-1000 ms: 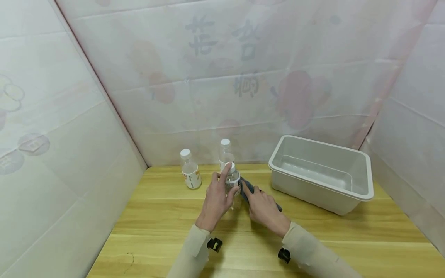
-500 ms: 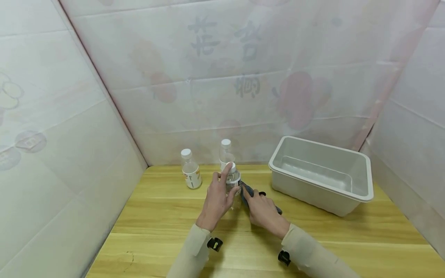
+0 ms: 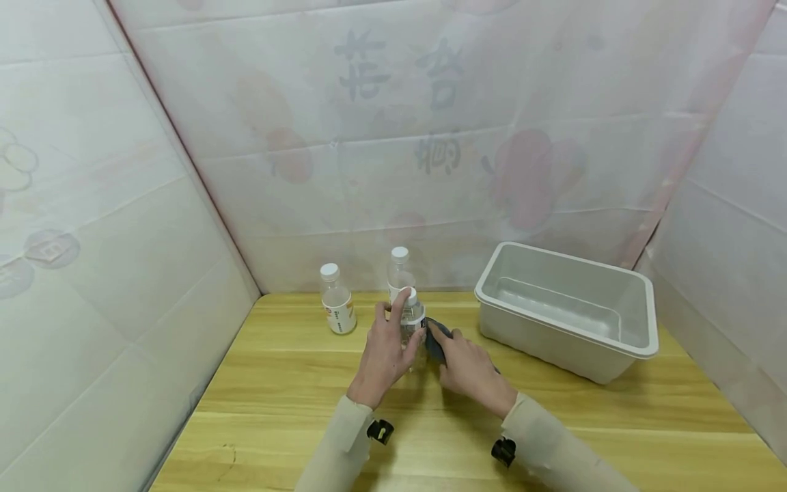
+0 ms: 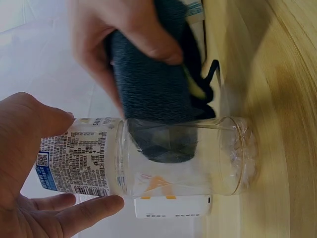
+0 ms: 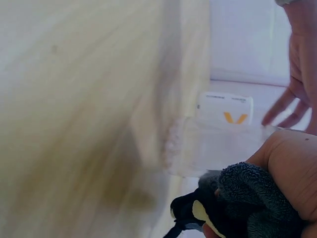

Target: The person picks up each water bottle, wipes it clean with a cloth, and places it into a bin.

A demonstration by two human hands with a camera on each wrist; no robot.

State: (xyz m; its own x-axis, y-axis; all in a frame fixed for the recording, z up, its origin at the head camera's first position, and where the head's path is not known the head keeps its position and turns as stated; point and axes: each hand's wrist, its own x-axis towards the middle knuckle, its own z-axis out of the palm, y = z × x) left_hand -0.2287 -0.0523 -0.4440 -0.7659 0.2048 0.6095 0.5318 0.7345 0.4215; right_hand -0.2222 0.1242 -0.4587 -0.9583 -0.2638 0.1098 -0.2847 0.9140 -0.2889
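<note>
Fingers (image 4: 86,210) of the left hand (image 3: 384,348) curled round the clear bottle (image 3: 412,326), standing on the worktop (image 3: 295,383) left of the grey bin (image 3: 568,311), right hand (image 3: 470,365) gripping a dark cloth (image 4: 148,89) against the bottle's side

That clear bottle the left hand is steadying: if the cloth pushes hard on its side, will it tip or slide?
Probably tips easily: the clear bottle looks empty, so it is likely light, and it stands tall on a narrow base. The left hand grips its upper part, which likely checks that. On the smooth wooden table, it may also slide under the grey cloth.
</note>
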